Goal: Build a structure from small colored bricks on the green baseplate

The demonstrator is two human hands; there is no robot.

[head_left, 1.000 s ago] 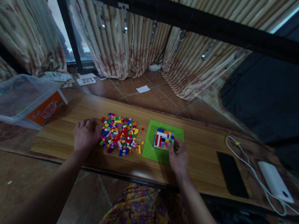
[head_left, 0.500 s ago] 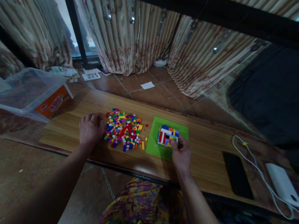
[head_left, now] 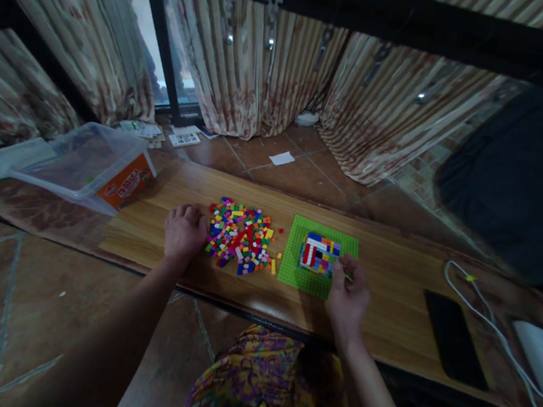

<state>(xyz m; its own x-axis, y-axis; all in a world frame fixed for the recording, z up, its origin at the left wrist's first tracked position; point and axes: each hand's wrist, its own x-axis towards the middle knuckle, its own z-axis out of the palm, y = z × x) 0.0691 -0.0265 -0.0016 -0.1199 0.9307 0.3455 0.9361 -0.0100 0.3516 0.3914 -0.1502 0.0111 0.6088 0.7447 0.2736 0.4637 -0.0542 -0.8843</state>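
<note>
A pile of loose, many-coloured toy bricks (head_left: 240, 236) lies on the wooden board. At its left edge rests my left hand (head_left: 185, 231), palm down with loosely bent fingers and nothing visible in it. To the right of the pile is a green studded baseplate (head_left: 292, 273). On the baseplate stands a low block built of bricks (head_left: 319, 252), with red, white, blue and yellow pieces on top. My right hand (head_left: 350, 296) is at the block's right side, thumb and fingers slightly apart with nothing visible between them. Whether the thumb touches the block I cannot tell.
A clear plastic bin (head_left: 78, 163) with an orange label stands at the left. On the right lie a black phone (head_left: 455, 338), a white power bank (head_left: 539, 358) and a white cable (head_left: 495, 317). The board's front edge (head_left: 257, 320) runs close to my lap.
My right hand has drawn back slightly right and towards me from the brick block, its thumb and fingers parting. The camera view has shifted left. My left hand stays beside the pile.
</note>
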